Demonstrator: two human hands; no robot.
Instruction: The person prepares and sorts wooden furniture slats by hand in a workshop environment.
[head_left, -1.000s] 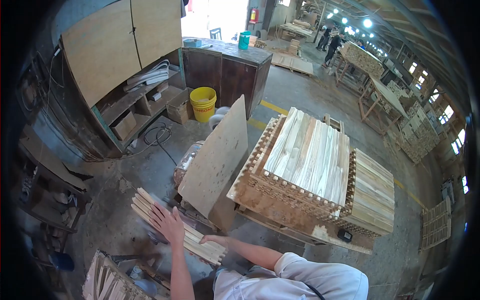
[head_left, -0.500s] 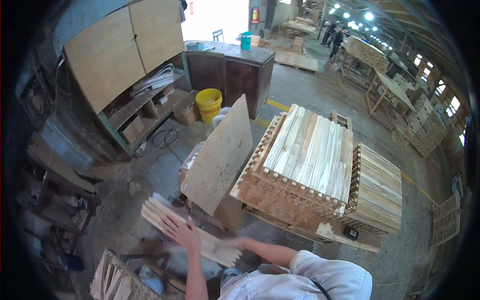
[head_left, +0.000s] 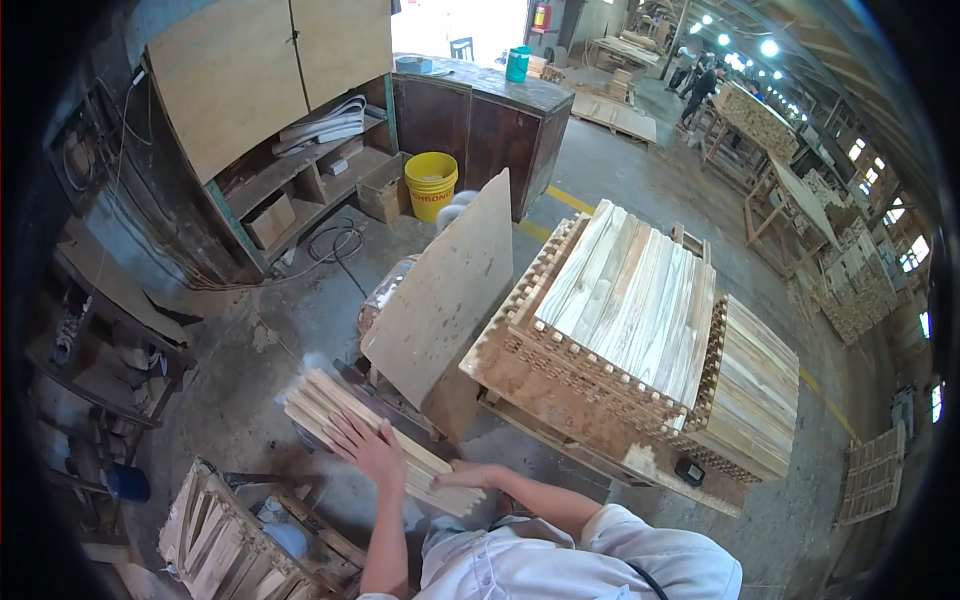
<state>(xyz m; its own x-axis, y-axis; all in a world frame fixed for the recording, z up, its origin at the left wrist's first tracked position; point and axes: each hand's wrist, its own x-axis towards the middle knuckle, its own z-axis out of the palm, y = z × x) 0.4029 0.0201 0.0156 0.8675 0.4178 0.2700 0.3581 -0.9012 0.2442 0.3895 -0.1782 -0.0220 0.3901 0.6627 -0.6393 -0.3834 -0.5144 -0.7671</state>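
The person is holding a flat bundle of pale wooden strips (head_left: 405,452), out in front of the body and on the near side of the tilted panel (head_left: 445,290). The left hand (head_left: 372,452) lies palm down across the top of the strips, its fingers spread rather than curled around anything. The right hand (head_left: 468,477) has the bundle's near end, thumb over the edge; the remaining fingers are mostly hidden, but it looks closed on the wood. The bundle's far end reaches close to a blurry patch of machinery below the panel, and I can't tell whether they touch.

Right of the panel, a big stack of wooden slats (head_left: 630,310) sits on a wooden platform (head_left: 560,385), with a lower stack (head_left: 752,385) beside it and a small black device (head_left: 689,471) near the platform's edge. Behind the panel stand a yellow bucket (head_left: 431,190) and a dark desk (head_left: 480,130) carrying a teal jug (head_left: 517,65). Nearer than the panel, off to its left, more strips (head_left: 225,540) stand loosely together.
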